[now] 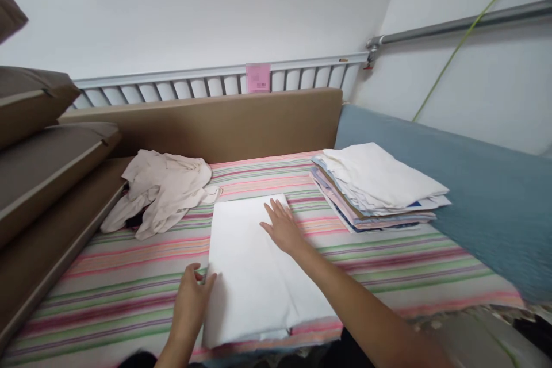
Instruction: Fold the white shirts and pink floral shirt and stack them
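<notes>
A white piece of fabric [245, 264], folded into a flat rectangle, lies in front of me at the near side of the bed. Across its far right corner my right hand [282, 227] rests palm down, fingers spread. At its left edge is my left hand [193, 293], with curled fingers and the thumb held apart; nothing shows in its grasp. The fabric's near right part spreads wider, with a crease and a slightly lifted lower edge.
Folded clothes [379, 181] form a stack on the right, white on top. A crumpled off-white garment [168, 187] lies at the left beside brown cushions [52, 167]. A striped sheet [142, 259] covers the bed. Brown [241, 126] and blue padding [452, 167] border it.
</notes>
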`<move>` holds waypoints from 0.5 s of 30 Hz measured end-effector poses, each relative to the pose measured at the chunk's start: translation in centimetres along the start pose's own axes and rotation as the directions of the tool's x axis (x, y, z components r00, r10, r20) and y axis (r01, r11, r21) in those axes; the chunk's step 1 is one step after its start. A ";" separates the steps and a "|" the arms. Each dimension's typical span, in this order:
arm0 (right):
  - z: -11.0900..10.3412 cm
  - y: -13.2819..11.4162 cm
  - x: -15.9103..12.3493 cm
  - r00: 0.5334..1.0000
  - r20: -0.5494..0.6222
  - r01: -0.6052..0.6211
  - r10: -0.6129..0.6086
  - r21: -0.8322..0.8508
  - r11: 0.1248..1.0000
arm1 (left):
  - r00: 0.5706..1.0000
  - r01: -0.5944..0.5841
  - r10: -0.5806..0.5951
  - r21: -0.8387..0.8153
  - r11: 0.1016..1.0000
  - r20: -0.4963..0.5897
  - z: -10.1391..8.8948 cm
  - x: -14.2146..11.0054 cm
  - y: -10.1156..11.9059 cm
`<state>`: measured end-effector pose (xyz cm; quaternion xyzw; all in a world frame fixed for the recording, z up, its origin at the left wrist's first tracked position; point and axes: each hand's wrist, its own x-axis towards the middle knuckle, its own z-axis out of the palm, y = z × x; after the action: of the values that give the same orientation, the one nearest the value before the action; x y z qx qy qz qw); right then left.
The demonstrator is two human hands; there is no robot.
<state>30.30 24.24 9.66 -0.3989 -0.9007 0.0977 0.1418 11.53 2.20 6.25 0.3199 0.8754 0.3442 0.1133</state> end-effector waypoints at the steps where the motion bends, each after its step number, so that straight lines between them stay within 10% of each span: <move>1: 1.2 0.4 0.4 0.998 0.045 -0.045 0.045 -0.018 0.999 | 0.999 0.022 -0.022 0.006 1.000 0.043 0.0 -0.4 0.0; 7: 5.7 3.3 0.7 0.975 0.122 -0.174 0.186 -0.102 0.979 | 0.977 0.116 -0.110 -0.019 0.993 0.182 0.1 -1.4 0.5; 15: 1.6 0.4 0.3 0.962 0.167 -0.214 0.217 -0.034 0.976 | 0.970 0.096 -0.095 0.007 0.995 0.225 -1.3 -2.3 2.5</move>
<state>29.80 24.63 8.11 -0.4859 -0.8614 0.1393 0.0501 14.01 1.43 8.83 0.3139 0.8707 0.3017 0.2286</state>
